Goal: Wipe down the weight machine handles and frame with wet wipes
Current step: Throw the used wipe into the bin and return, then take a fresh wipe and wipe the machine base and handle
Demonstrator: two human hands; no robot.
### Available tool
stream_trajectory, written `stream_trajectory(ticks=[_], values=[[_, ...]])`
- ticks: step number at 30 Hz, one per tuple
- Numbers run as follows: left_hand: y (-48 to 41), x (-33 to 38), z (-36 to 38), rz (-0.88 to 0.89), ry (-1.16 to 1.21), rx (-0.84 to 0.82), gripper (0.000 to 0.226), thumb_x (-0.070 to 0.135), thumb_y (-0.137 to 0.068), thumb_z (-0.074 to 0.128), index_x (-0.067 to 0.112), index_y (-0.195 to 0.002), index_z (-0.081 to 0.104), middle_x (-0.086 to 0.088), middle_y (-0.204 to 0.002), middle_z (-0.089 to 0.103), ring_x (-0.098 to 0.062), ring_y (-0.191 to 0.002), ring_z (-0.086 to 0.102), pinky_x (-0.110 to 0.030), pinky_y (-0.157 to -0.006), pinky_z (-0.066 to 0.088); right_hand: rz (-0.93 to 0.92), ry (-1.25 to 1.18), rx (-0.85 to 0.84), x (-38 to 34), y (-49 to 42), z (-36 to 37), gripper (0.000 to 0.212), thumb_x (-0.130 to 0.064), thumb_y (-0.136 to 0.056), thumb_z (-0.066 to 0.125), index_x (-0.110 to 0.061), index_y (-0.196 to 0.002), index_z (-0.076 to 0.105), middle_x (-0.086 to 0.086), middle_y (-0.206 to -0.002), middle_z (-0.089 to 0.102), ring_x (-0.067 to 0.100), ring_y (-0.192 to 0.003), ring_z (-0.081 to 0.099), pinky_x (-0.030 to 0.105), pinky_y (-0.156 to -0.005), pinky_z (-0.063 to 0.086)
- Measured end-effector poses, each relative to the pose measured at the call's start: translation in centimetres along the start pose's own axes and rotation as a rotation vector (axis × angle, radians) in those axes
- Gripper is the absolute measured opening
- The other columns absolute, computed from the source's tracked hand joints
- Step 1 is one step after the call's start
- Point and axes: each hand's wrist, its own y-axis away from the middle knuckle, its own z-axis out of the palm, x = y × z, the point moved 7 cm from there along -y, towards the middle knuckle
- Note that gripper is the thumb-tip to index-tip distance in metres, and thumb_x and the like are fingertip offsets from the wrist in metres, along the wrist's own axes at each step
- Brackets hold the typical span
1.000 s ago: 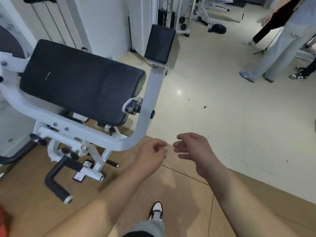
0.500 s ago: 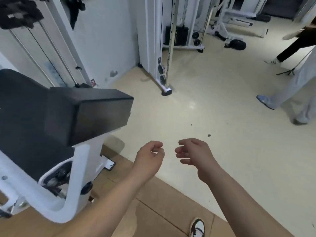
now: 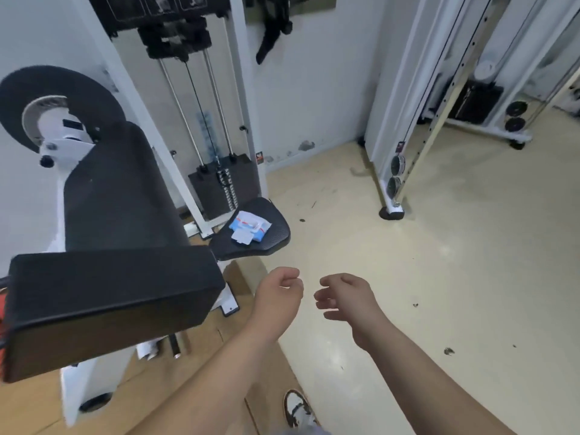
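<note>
A blue and white pack of wet wipes point(image 3: 249, 229) lies on the black seat point(image 3: 270, 240) of the white weight machine point(image 3: 80, 394). The machine's black pads point(image 3: 106, 306) fill the left of the view, with its weight stack point(image 3: 224, 189) behind. My left hand point(image 3: 277, 298) hovers in front of the seat, fingers curled in loosely, holding nothing. My right hand point(image 3: 345, 298) is beside it, a little to the right, fingers half bent and apart, also holding nothing. Both hands are over the floor, short of the wipes pack.
A white cable machine point(image 3: 405, 120) stands on the cream floor at the back right, its foot point(image 3: 390, 211) jutting out. Brown mats point(image 3: 163, 372) lie under the weight machine. My shoe point(image 3: 298, 406) shows at the bottom. Dark specks dot the floor.
My view has swung left and up along the machine, bringing the seat with the wipes pack and the weight stack into sight. The people at right are out of view. My hands keep their pose.
</note>
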Motion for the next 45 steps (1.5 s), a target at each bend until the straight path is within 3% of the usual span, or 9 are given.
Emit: stream_trajectory(ticks=[13,20,23,25,28,31,38,41,45], values=[[-17.0,1.5,2.7,-0.157,0.235,0.306,0.017,0.021,-0.093,0.061,0.035,-0.097,0.068,0.007,-0.108,0.071,-0.017,-0.102,0.07,-0.046,-0.095,0.059,0.025,0.207,-0.165,-10.4,-20.9,5.1,0.019,-0.016,-0.101,0.056,-0.005,-0.109,0.069,0.014,-0.091,0.073,0.029,-0.075,0.067,0.038,-0.073,0.052],[-27.9,-0.6,0.7,-0.25,0.309,0.62,0.028,0.005,-0.087,0.059,0.029,-0.083,0.072,0.0,-0.09,0.074,-0.026,-0.081,0.068,-0.039,-0.072,0.056,-0.014,0.505,-0.378,-14.2,-36.4,12.3,0.013,-0.013,-0.094,0.053,-0.007,-0.088,0.063,0.01,-0.08,0.064,0.026,-0.074,0.055,0.036,-0.069,0.044],[-32.0,-0.4,0.6,-0.244,0.107,0.601,0.023,0.001,-0.085,0.052,0.015,-0.067,0.049,0.006,-0.069,0.049,-0.011,-0.064,0.042,-0.018,-0.058,0.036,-0.011,0.606,-0.433,-14.5,-41.6,14.3,0.011,-0.017,-0.094,0.053,-0.01,-0.087,0.059,0.006,-0.084,0.058,0.023,-0.077,0.049,0.033,-0.069,0.043],[-34.6,-1.2,-0.1,-0.249,0.031,0.603,0.025,0.003,-0.083,0.051,0.017,-0.066,0.04,0.011,-0.066,0.042,-0.01,-0.063,0.038,-0.022,-0.058,0.036,-0.006,0.662,-0.471,-14.1,-44.5,15.5,0.01,-0.02,-0.094,0.054,-0.018,-0.084,0.057,0.003,-0.084,0.055,0.021,-0.077,0.046,0.033,-0.071,0.041],[-38.3,-3.7,-1.6,-0.339,0.113,0.661,0.024,0.01,-0.088,0.058,0.032,-0.08,0.062,0.01,-0.085,0.067,-0.018,-0.082,0.066,-0.035,-0.08,0.055,0.038,0.728,-0.525,-12.5,-48.5,17.8,0.014,-0.025,-0.097,0.056,-0.019,-0.084,0.057,0.002,-0.085,0.057,0.021,-0.077,0.047,0.033,-0.072,0.041],[-41.4,-6.3,-2.3,-0.392,0.069,0.646,0.024,0.013,-0.091,0.06,0.027,-0.109,0.07,0.009,-0.111,0.07,-0.014,-0.1,0.066,-0.031,-0.097,0.052,0.068,0.773,-0.565,-10.0,-52.0,20.2,0.015,-0.029,-0.102,0.058,-0.02,-0.09,0.062,0.0,-0.09,0.06,0.019,-0.081,0.052,0.032,-0.074,0.043],[-47.6,-13.7,-4.5,-0.345,-0.287,0.538,0.027,0.014,-0.101,0.055,0.012,-0.126,0.066,-0.002,-0.129,0.06,-0.016,-0.118,0.059,-0.02,-0.1,0.043,0.151,0.801,-0.574,-2.5,-59.0,23.7,0.017,-0.039,-0.104,0.061,-0.022,-0.104,0.065,-0.001,-0.109,0.071,0.018,-0.092,0.064,0.038,-0.096,0.054],[-49.8,-15.4,-4.9,-0.305,-0.427,0.479,0.025,0.019,-0.104,0.054,0.012,-0.123,0.069,-0.004,-0.125,0.058,-0.017,-0.112,0.062,-0.024,-0.099,0.048,0.171,0.776,-0.566,-0.2,-60.8,24.7,0.024,-0.051,-0.099,0.067,-0.027,-0.104,0.065,-0.001,-0.113,0.072,0.017,-0.098,0.065,0.034,-0.094,0.051],[-51.5,-16.4,-5.3,-0.334,-0.527,0.48,0.027,0.031,-0.104,0.055,0.015,-0.12,0.071,-0.006,-0.12,0.054,-0.022,-0.1,0.067,-0.038,-0.09,0.058,0.157,0.879,-0.582,1.6,-62.0,25.8,0.052,-0.077,-0.079,0.068,-0.036,-0.111,0.064,-0.001,-0.13,0.054,0.021,-0.115,0.059,0.038,-0.103,0.044]])
